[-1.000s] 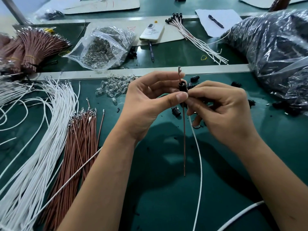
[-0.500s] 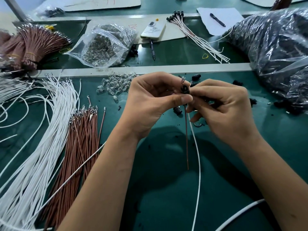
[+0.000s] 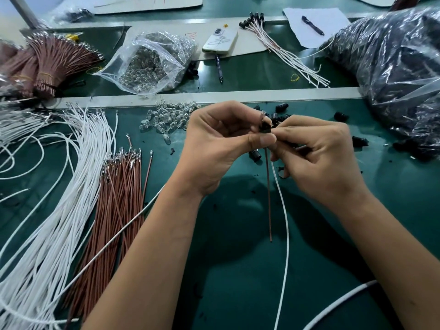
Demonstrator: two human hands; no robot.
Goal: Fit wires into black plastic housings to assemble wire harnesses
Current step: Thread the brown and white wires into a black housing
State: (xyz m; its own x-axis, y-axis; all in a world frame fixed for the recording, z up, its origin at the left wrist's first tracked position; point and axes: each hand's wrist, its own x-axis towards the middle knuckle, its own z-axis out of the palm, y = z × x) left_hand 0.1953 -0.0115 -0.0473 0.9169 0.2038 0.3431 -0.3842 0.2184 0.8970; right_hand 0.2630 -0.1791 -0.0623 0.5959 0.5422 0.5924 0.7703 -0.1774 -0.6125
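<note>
A small black plastic housing (image 3: 265,126) is held above the green table between both hands. My left hand (image 3: 221,144) pinches it with thumb and forefinger. My right hand (image 3: 319,153) grips it from the right, fingers curled. A brown wire (image 3: 268,194) and a white wire (image 3: 284,215) hang down from the housing. The brown wire's metal terminal tip barely shows above the housing. Loose white wires (image 3: 59,198) and brown wires (image 3: 119,194) lie in piles at the left. Loose black housings (image 3: 282,107) lie just behind my hands.
Small clear bulbs (image 3: 170,116) are scattered behind my left hand, more in a clear bag (image 3: 147,65). A large bag of black parts (image 3: 392,75) fills the right. Bundled brown wires (image 3: 47,63), a phone (image 3: 220,40), pens, paper and finished harnesses (image 3: 285,48) lie at the back.
The brown wire's terminal, standing well above the housing a second ago, has sunk down into it. Both hands stayed closed around the housing and drifted slightly right.
</note>
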